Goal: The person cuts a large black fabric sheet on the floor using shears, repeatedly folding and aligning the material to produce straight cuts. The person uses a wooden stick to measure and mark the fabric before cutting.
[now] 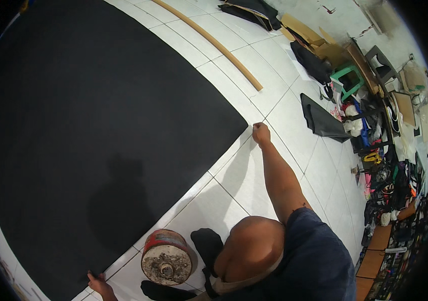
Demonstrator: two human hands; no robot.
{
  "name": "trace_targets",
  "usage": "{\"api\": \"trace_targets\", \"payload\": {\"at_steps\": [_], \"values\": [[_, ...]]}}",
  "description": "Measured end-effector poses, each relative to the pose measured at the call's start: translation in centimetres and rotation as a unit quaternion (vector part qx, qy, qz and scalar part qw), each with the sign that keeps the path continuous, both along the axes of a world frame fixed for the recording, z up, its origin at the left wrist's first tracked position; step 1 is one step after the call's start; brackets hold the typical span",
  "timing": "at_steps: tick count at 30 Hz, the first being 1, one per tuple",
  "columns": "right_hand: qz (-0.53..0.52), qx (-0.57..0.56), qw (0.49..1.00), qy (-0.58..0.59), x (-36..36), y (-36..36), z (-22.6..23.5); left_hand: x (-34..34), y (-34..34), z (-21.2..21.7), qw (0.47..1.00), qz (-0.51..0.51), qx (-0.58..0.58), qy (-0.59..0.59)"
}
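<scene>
Black sheet (73, 110) lies on the floor (286, 123); right arm (283, 180) outstretched, right grip (260, 134) curled beside its corner, left grip (101, 287) partly spread at its edge; I cannot tell if either holds it.

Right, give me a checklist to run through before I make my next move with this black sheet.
1. Left hand at the near edge of the black sheet: ok.
2. Right hand gripping the sheet's right corner: cannot tell; it is right by the corner, but no grip is clear.
3. Sheet flat: ok where visible; no fold shows.
4. Sheet's far end: cannot tell; it runs out of the picture.
5. Red can clear of the sheet: cannot tell; it is very close to the near edge.
6. Tan pole clear of the sheet: ok, apart on the tiles.
</scene>
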State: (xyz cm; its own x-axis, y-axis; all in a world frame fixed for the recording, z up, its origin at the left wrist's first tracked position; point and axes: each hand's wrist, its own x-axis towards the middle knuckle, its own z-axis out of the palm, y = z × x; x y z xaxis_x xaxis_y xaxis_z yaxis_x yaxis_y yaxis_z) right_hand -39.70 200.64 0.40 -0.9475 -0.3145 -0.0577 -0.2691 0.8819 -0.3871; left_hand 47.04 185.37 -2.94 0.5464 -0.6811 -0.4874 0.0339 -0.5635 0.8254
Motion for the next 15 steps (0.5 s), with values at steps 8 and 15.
{"api": "trace_targets", "payload": {"at_steps": [8, 15], "values": [[0.072, 0.078, 0.994, 0.005, 0.0, -5.3, 0.5, 0.1, 0.5, 0.5, 0.991, -0.085, 0.012, -0.100], [0.104, 0.089, 0.991, -0.009, -2.2, -4.7, -0.1, 0.8, 0.9, -1.4, 0.998, -0.042, 0.022, -0.043]]}}
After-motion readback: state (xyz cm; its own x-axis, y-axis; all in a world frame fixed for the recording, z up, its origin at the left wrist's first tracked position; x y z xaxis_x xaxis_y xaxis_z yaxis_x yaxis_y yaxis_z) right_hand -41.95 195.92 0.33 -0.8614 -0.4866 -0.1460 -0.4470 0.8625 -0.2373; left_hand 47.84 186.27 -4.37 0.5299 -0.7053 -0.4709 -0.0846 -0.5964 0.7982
